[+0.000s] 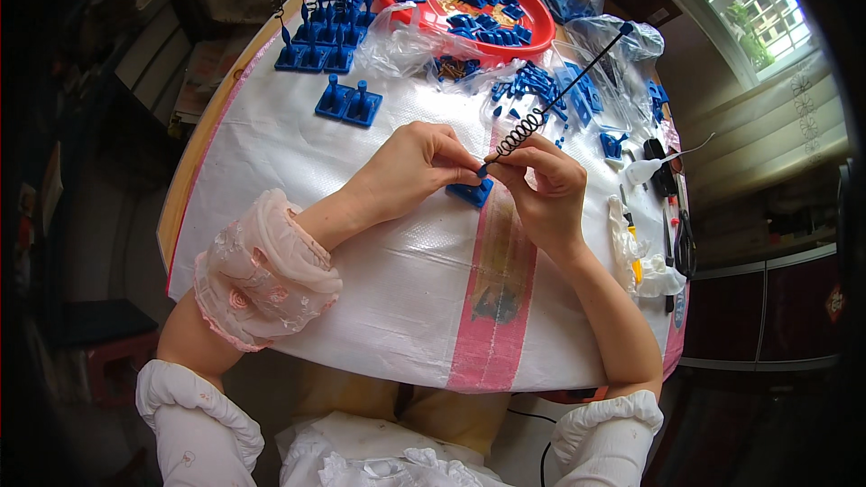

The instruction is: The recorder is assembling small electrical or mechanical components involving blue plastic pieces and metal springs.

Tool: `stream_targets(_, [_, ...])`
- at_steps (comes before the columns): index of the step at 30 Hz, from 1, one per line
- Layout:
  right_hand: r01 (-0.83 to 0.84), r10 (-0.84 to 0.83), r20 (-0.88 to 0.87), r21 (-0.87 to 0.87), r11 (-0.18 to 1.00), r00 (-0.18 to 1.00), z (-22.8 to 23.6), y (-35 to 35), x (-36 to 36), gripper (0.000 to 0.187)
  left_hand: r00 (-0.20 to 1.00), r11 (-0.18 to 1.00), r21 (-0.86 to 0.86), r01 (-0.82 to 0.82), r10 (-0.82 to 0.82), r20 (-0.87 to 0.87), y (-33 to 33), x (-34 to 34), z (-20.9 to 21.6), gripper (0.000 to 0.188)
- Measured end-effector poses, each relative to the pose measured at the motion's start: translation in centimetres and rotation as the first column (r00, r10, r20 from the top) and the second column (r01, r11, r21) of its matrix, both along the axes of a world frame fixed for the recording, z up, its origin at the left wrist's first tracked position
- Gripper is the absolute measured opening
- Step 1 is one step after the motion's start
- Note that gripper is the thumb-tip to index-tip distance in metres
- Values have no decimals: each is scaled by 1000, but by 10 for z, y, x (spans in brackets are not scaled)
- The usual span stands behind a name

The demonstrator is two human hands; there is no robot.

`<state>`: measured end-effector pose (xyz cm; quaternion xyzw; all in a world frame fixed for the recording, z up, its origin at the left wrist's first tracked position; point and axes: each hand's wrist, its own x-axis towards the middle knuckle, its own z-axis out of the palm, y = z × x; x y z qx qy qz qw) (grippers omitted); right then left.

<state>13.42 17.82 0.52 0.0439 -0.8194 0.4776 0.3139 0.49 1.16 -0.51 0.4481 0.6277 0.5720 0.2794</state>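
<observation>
Wire coil [521, 133], tilted toward their one-thirty | right hand [552, 188] pinching lower end, seemingly aiming | left hand [417, 169] pinching blue stem [483, 170], bracing, I'd guess

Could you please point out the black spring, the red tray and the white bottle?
Black spring [520, 133]: head view, middle of its coils.
Red tray [542, 18]: head view, right side of its rim.
White bottle [640, 171]: head view, its body.

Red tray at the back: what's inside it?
Separate clusters of blue pieces sit inside the red tray, with yellowish patches showing between them. What lies beneath the pieces is covered.
</observation>
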Motion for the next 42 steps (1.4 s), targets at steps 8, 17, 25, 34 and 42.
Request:
stream_targets(8, [-1, 1, 2, 4, 1000, 1000, 0, 0, 1, 13, 1000, 1000, -19, 1, 0, 17, 0, 1, 1, 15])
stream_targets(17, [-10, 10, -5, -17, 1000, 1000, -1, 0, 0, 14, 1000, 1000, 19, -8, 8, 12, -1, 2, 2, 15])
stream_targets(25, [-48, 49, 16, -57, 997, 999, -2, 5, 1, 16, 998, 999, 51, 7, -4, -64, -2, 3, 3, 10])
stream_targets(34, [-135, 179, 111, -323, 937, 978, -4, 18, 5, 13, 990, 994, 65, 93, -85, -114, -2, 1, 1, 12])
stream_targets(42, [-135, 297, 191, -584, 800, 936, -8, 23, 6, 5, 989, 989, 33, 147, -147, 0, -3, -4, 5, 17])
